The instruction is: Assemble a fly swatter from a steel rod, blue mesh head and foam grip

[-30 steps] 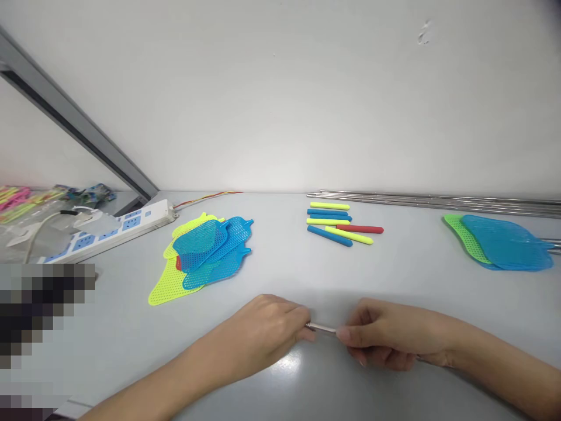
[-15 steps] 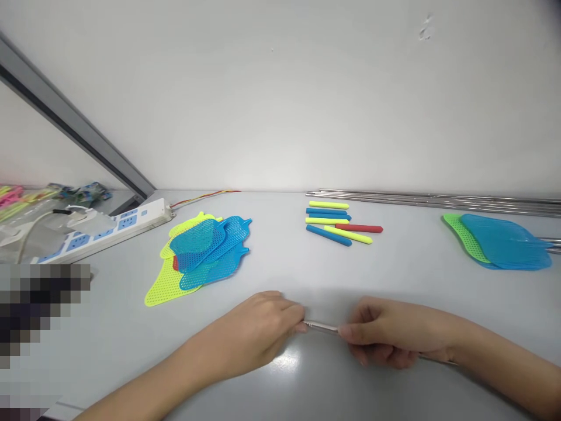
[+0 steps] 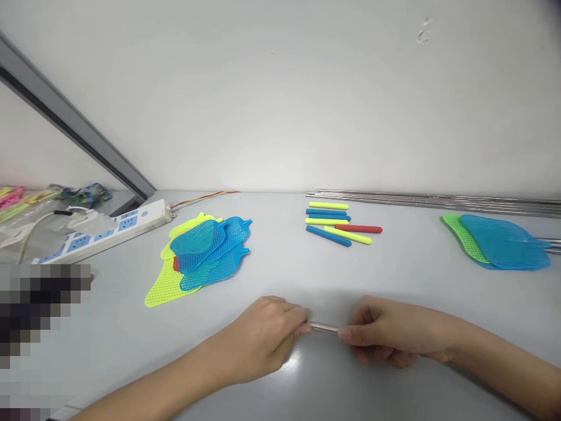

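A thin metal rod (image 3: pixel 324 328) spans the short gap between my hands, low over the table. Closed around its left end is my left hand (image 3: pixel 272 330), which hides that tip. My right hand (image 3: pixel 381 332) pinches the rod between thumb and fingers, palm side partly visible, and covers the rest of it. Beyond my left hand lies a loose pile of mesh fly swatter heads (image 3: pixel 213 269), mostly blue and yellow with a bit of red. Straight ahead are several plastic handle sleeves (image 3: pixel 337 221) in yellow, blue and red.
Several long metal rods (image 3: pixel 438 200) lie along the wall at the back right. In front of them, blue and green swatter heads (image 3: pixel 504 242) are stacked, with rods showing at their right. A white power strip (image 3: pixel 144 215) with plugs and cables stands at the left.
My left hand has shifted slightly right, towards my right hand, so less of the rod shows between them. The rod piece seen under my right wrist is now out of sight.
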`<state>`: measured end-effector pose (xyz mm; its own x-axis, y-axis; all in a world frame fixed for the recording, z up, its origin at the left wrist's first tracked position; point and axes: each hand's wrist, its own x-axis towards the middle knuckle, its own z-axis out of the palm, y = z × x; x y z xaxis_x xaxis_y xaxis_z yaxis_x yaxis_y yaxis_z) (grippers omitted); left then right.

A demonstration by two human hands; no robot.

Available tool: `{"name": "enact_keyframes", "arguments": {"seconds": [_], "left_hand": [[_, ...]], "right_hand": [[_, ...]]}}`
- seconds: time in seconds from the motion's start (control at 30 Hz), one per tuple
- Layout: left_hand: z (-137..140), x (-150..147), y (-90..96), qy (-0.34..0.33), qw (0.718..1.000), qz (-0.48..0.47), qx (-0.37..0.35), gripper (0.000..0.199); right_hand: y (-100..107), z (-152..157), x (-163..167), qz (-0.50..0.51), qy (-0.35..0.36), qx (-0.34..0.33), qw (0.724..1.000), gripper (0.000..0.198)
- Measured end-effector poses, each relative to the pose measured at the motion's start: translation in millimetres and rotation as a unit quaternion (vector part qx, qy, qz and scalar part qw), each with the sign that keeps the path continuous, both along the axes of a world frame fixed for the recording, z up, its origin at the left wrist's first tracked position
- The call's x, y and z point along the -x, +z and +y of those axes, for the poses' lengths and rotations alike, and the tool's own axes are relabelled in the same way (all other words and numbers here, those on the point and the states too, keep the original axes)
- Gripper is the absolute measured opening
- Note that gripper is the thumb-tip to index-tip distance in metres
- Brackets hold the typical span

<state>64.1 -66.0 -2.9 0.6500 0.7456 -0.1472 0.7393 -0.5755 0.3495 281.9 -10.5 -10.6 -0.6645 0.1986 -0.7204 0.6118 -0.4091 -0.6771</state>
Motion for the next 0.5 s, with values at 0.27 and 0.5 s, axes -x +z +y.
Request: {"name": "enact_keyframes", "arguments": {"seconds": [0.27,0.5], "left_hand": [[-0.7,-1.7,-1.5,-0.008,1.000,0.001,-0.007,0.024],[-4.4,-3.5,-2.7,0.004,1.000,0.003,-0.003,0.025]], "right_hand": [[2.3,-2.1,1.6,-0.009,0.004,-0.026,1.000,0.044],[4.4,-7.5,5.5,-0.021,0.006,-0.058,0.998,0.042]]}}
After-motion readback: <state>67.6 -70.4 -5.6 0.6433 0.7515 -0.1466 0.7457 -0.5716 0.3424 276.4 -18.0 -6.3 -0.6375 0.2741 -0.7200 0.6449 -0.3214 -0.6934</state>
